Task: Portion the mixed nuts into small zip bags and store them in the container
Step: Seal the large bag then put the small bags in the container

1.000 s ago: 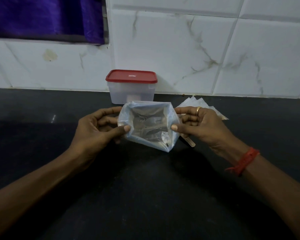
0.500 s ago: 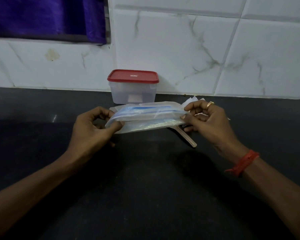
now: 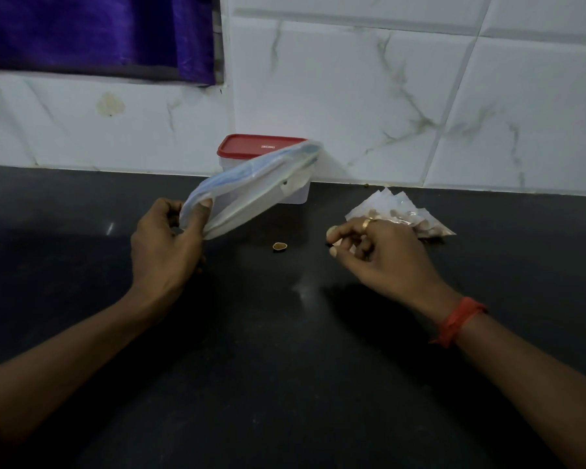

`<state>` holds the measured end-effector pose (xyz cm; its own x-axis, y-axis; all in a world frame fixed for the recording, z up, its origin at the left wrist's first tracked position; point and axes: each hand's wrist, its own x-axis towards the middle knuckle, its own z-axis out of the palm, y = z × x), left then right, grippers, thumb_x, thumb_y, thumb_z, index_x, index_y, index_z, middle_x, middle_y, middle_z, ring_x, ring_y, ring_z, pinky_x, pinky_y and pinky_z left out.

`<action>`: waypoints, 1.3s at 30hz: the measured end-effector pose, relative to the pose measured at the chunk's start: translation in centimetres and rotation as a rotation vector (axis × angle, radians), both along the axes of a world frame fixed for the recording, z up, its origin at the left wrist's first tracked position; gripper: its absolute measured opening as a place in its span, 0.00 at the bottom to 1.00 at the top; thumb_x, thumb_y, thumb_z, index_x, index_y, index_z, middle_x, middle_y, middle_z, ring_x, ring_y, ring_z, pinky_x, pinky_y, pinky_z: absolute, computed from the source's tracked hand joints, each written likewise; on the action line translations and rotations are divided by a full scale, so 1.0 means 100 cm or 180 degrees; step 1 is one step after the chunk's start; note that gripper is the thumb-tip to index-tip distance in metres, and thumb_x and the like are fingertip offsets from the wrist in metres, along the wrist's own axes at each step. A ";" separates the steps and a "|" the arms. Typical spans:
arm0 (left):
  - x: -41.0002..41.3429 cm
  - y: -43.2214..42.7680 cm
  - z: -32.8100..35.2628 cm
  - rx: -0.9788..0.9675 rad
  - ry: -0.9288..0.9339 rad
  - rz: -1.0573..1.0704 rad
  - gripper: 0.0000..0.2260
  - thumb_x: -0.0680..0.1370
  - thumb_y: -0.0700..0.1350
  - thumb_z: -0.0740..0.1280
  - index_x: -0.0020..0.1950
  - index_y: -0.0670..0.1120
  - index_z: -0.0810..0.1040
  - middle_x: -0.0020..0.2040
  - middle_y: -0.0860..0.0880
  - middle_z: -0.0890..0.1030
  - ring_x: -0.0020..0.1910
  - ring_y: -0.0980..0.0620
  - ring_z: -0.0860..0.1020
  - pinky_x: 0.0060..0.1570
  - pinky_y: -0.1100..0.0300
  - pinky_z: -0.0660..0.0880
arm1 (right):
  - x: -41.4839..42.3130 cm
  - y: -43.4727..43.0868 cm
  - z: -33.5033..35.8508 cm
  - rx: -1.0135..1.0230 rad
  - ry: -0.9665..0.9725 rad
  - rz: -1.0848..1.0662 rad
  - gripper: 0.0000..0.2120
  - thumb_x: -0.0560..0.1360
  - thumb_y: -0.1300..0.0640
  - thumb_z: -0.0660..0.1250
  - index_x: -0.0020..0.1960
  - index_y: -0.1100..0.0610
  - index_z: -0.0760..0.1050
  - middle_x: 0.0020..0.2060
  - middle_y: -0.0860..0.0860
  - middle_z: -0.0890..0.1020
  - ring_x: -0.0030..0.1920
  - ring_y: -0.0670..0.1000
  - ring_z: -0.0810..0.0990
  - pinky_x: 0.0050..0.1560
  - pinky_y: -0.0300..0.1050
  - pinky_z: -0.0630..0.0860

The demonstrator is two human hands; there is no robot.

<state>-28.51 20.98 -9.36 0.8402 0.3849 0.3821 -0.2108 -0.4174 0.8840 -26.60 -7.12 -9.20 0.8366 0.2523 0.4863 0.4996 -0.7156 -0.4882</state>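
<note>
Head view: one camera looks down at both your hands over a smooth, glossy black stone counter (image 3: 285, 367).
Left hand: your left hand (image 3: 164, 247) pinches one end of the large limp clear plastic zip bag with blue seal strip (image 3: 251, 187), thumb in front. The bag slants up toward frame centre, probably to keep it off the counter.
Right hand: your right hand (image 3: 379, 248), right of centre, sits low with fingers curled. Whether it pinches anything cannot be told.
Loose nut: a small rounded brown nut (image 3: 279, 247) lies between your hands, likely the next pick-up.
Small bags: crinkly clear small zip bags (image 3: 403, 211) holding brown nuts lie just behind your right hand.
Container: the translucent rectangular plastic container with red lid (image 3: 261, 148) stands lid on at upper centre, against the white marble-veined tiled wall (image 3: 386, 96).
</note>
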 end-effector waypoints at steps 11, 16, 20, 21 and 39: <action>0.003 0.003 -0.003 0.0203 0.0047 0.0034 0.13 0.80 0.55 0.65 0.55 0.45 0.75 0.47 0.46 0.81 0.37 0.46 0.82 0.38 0.48 0.80 | 0.045 0.051 0.005 -0.1113 0.0027 0.0170 0.14 0.76 0.48 0.71 0.61 0.45 0.80 0.45 0.41 0.84 0.50 0.43 0.81 0.48 0.41 0.76; 0.005 0.006 -0.005 0.0246 0.0086 0.0087 0.13 0.80 0.55 0.65 0.55 0.46 0.75 0.47 0.46 0.81 0.39 0.45 0.83 0.36 0.50 0.79 | 0.049 0.061 -0.002 -0.1300 -0.0003 0.0202 0.16 0.77 0.41 0.68 0.62 0.44 0.80 0.51 0.41 0.83 0.54 0.44 0.80 0.51 0.45 0.79; 0.004 0.006 -0.005 0.0322 0.0129 0.0075 0.13 0.79 0.55 0.66 0.57 0.48 0.72 0.50 0.47 0.81 0.41 0.46 0.83 0.41 0.44 0.82 | 0.046 0.063 -0.001 -0.1328 -0.0021 0.0176 0.12 0.77 0.43 0.69 0.57 0.44 0.82 0.52 0.44 0.81 0.53 0.45 0.80 0.49 0.45 0.79; 0.004 0.006 -0.005 0.0332 0.0137 0.0034 0.13 0.79 0.55 0.66 0.58 0.49 0.71 0.50 0.48 0.80 0.40 0.47 0.83 0.42 0.43 0.82 | 0.044 0.063 -0.001 -0.1329 -0.0038 0.0194 0.11 0.77 0.43 0.69 0.56 0.45 0.83 0.52 0.44 0.81 0.53 0.46 0.80 0.49 0.46 0.79; -0.014 -0.019 -0.007 0.1211 -0.0162 -0.0558 0.18 0.71 0.68 0.65 0.51 0.56 0.76 0.40 0.57 0.82 0.39 0.61 0.81 0.40 0.52 0.82 | -0.007 0.049 0.019 -0.1326 -0.1946 0.0411 0.11 0.76 0.47 0.71 0.54 0.51 0.84 0.49 0.49 0.83 0.41 0.49 0.79 0.46 0.41 0.66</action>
